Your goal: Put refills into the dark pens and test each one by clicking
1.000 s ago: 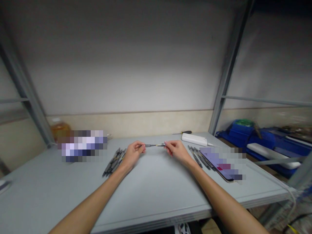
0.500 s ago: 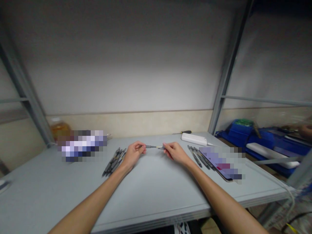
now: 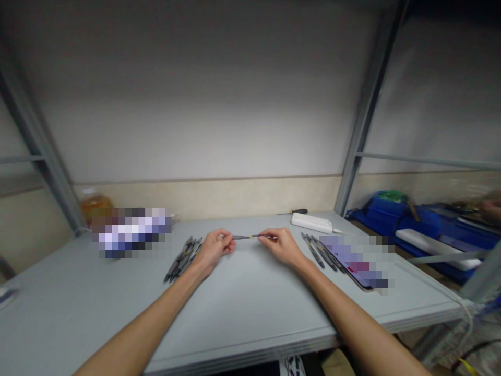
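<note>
Between my two hands a slim dark grey pen [image 3: 243, 237] lies level above the table, with a small yellowish band near its middle. My left hand [image 3: 214, 247] pinches its left end between thumb and fingers. At the other end my right hand [image 3: 278, 244] has thumb and fingertips closed on it. Beside my left wrist is a pile of dark grey pens [image 3: 180, 261]. To the right of my right hand, several more such pens [image 3: 319, 251] lie side by side on the table. Both ends of the held pen are partly hidden by my fingers.
A blurred flat object [image 3: 348, 261] lies by the right pens. Behind are a white power strip [image 3: 312, 223] and a screwdriver [image 3: 299, 211]. At the back left stand a pixelated package [image 3: 135, 232] and an amber bottle [image 3: 95, 205]. Blue bins [image 3: 385, 209] and another person's hand [image 3: 491, 210] are at right.
My right hand has shifted slightly left along the pen, and its fingers have changed their grip. Less of the pen shows between my hands. The left hand has barely moved.
</note>
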A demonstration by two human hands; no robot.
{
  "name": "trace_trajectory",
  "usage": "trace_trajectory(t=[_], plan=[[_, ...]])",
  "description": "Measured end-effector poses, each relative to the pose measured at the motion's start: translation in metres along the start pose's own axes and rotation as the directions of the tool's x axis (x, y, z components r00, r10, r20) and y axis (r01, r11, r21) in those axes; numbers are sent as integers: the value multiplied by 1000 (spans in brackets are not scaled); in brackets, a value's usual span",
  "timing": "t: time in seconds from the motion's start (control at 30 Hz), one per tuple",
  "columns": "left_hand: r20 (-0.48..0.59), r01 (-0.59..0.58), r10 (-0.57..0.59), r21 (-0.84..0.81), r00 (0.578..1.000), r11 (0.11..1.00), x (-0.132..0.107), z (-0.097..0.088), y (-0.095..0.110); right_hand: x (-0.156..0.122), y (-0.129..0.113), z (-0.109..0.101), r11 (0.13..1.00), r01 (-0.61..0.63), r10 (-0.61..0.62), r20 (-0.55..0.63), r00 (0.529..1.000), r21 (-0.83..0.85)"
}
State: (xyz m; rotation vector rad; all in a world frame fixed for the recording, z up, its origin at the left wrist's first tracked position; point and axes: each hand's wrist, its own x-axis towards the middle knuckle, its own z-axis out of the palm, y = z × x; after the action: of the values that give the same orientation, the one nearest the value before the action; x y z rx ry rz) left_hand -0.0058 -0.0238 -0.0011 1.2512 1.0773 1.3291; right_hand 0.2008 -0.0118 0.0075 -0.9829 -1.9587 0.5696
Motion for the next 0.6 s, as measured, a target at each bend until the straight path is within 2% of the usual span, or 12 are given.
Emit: trace_trajectory(t=[0.1,0.17,0.3,0.43,0.5,0.6], plan=[[17,-199,199,188,980,962,-4,2,4,1,0,-1,984,-103,97,46,994,143],[30,-283,287,294,957,913,-9,4,8,2,1,-2,938,-195,176,92,980,285],[57,-392,417,474,907,788,-18,9,16,1,2,-7,725,-399,293,272,917,561],[77,-434,481,571,873,697,-21,11,18,1,5,-10,566,-522,314,418,852,638],[98,-454,497,585,862,672,-22,11,17,3,7,-10,498,-533,333,417,846,684],[223,-519,490,582,843,626,-23,15,14,8,11,-9,413,-435,396,273,877,800]])
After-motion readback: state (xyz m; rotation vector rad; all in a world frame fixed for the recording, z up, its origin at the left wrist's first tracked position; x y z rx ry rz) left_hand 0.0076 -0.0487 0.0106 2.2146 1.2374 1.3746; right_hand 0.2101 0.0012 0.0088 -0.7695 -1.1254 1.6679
